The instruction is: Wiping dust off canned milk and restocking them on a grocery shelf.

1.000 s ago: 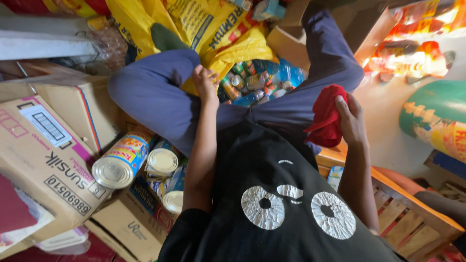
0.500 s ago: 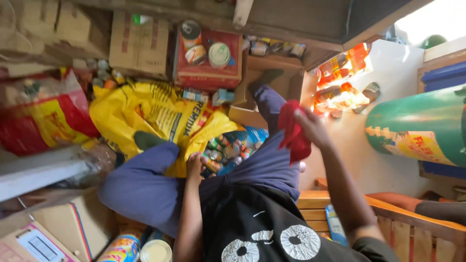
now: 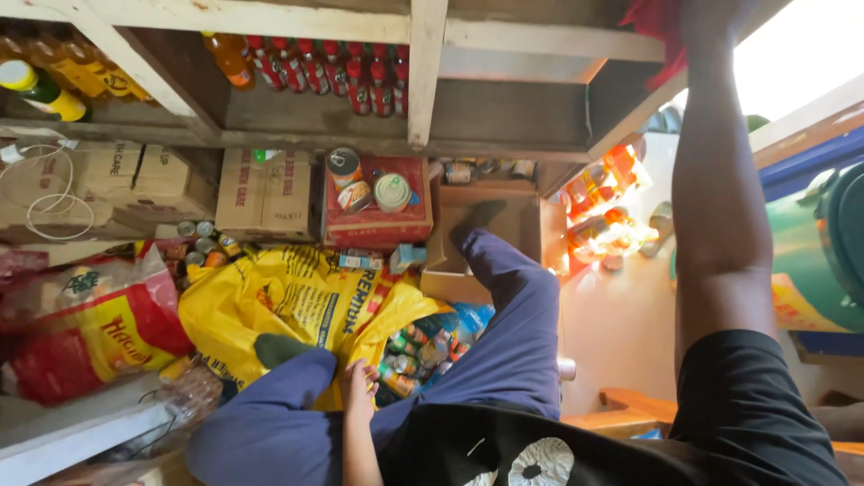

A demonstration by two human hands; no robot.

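- Red cloth (image 3: pixel 655 25): top edge of view, pressed on the wooden shelf (image 3: pixel 540 45) end, mostly cropped.
- R hand (image 3: pixel 711 18) grips the cloth; fingers out of frame, can't tell how tight.
- Wiping well: keep cloth flat, lean steady.
- L hand (image 3: pixel 358 382) rests on thigh, fingers loosely spread, empty.
- Yellow sack (image 3: pixel 288 306) and tins below.

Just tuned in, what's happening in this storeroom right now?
A person sits among stacked goods. Their right hand is raised to the wooden shelf, holding a red cloth against it. The left hand rests on the left knee. A yellow sack and loose cans lie between the legs.
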